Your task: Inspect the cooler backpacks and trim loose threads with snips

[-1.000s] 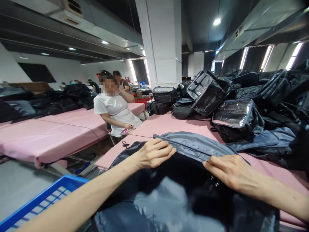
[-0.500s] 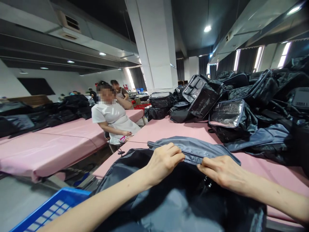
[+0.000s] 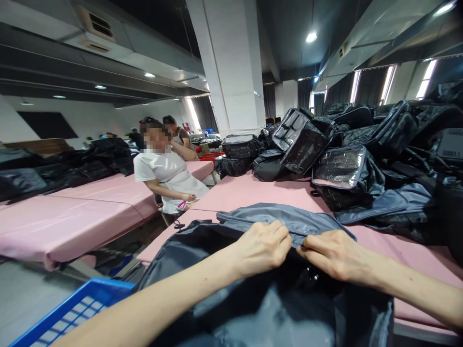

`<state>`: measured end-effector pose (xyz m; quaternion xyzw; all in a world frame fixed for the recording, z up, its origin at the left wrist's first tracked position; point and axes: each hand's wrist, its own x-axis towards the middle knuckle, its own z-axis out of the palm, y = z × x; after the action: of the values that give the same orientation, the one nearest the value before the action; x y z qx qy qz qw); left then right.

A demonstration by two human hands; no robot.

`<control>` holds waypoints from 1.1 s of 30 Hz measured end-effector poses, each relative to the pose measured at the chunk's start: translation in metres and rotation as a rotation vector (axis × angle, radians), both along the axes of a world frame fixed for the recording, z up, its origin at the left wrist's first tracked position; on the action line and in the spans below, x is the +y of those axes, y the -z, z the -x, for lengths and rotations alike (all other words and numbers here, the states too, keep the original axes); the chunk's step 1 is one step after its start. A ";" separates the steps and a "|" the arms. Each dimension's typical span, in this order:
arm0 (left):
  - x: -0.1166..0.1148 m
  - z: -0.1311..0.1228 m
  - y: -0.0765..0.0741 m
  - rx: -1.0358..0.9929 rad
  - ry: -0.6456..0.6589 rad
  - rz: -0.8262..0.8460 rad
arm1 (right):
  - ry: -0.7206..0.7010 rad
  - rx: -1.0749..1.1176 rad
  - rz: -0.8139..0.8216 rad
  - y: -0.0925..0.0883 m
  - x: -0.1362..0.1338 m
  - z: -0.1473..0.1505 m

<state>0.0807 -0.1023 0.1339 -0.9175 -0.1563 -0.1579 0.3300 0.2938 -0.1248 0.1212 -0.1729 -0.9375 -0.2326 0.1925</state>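
Observation:
A large dark bag (image 3: 260, 313) lies open in front of me on the pink-covered table, its grey-blue flap (image 3: 267, 212) spread away from me. My left hand (image 3: 265, 248) is closed at the inner edge of that flap, fingertips pressed together near the middle. Just to its right, my right hand (image 3: 333, 253) pinches the same edge, thumb and fingers together. Only a small gap separates the two hands. What exactly lies between the fingertips is partly hidden. Something small and shiny shows below my right hand, too blurred to name.
A pile of black bags (image 3: 361, 168) covers the table's right and far side. A blue plastic basket (image 3: 83, 308) stands at lower left. Beyond it is another pink table (image 3: 90, 207). A seated person (image 3: 166, 173) in white holds something pink between the tables.
My left hand has slid right along the flap edge, closer to my right hand, and turned slightly. My right hand stays nearly where it was, still gripping. The view has shifted a little.

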 end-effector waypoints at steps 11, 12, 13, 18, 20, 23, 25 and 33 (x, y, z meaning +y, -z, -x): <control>0.004 0.003 0.013 -0.187 -0.029 0.005 | 0.348 0.537 0.331 0.001 0.005 -0.016; 0.003 0.004 0.014 -0.212 -0.018 0.027 | 0.407 0.553 0.363 0.000 0.004 -0.017; 0.002 0.005 0.014 -0.231 -0.006 0.042 | 0.454 0.556 0.383 -0.001 0.003 -0.017; 0.001 0.009 0.018 -0.274 0.033 0.093 | 0.419 0.468 0.380 -0.005 -0.004 -0.013; 0.002 0.009 0.019 -0.276 0.031 0.109 | 0.364 0.441 0.356 -0.006 -0.004 -0.011; 0.002 0.010 0.020 -0.278 0.029 0.118 | 0.328 0.427 0.340 -0.006 -0.002 -0.008; 0.002 0.011 0.020 -0.276 0.027 0.115 | 0.320 0.415 0.342 -0.005 0.000 -0.007; 0.000 0.012 0.019 -0.303 0.083 0.152 | 0.329 0.393 0.381 -0.003 0.000 -0.007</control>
<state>0.0688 -0.1026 0.1152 -0.9112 -0.1777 -0.2957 0.2253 0.3010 -0.1243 0.1244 -0.3968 -0.8685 -0.0427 0.2939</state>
